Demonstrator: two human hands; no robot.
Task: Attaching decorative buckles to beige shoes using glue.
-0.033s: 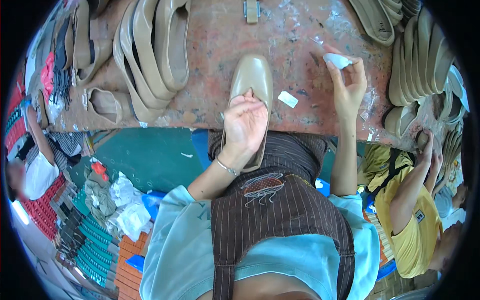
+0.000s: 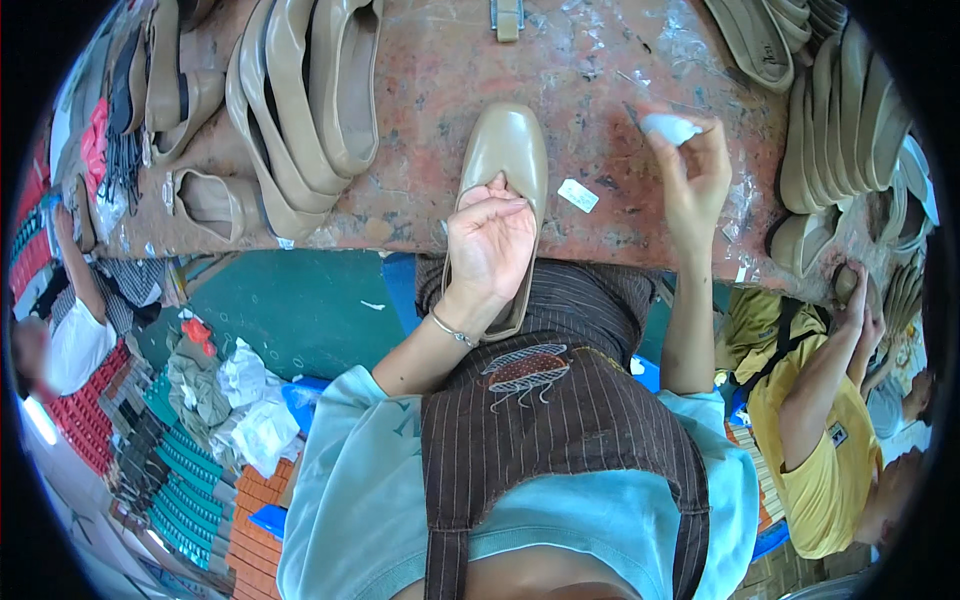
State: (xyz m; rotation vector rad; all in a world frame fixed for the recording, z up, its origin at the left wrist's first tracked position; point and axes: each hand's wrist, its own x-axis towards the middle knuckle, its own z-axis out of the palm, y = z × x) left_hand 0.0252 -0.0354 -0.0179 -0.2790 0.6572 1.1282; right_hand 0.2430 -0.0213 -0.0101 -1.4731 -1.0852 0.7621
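Note:
A glossy beige shoe (image 2: 508, 140) lies at the table's edge, its toe pointing away from me and its heel over my lap. My left hand (image 2: 490, 240) lies palm up with its fingertips tucked into the shoe's opening, holding it. The thumb is bent across toward those fingers. Out to the right, raised over the table, my right hand (image 2: 695, 180) pinches a small white wad (image 2: 671, 128). Its exact material cannot be made out. A small white label (image 2: 577, 196) lies on the table between the shoe and my right hand.
Nested beige shoes (image 2: 300, 110) stand at the left, and more shoes (image 2: 835, 120) are stacked at the right. A strap with a buckle (image 2: 507, 20) lies at the far edge of view. A person in a yellow shirt (image 2: 815, 430) works at the right; another person sits far left.
My right hand has turned slightly, and the white wad has shifted a little left and nearer. The shoe and my left hand have barely moved.

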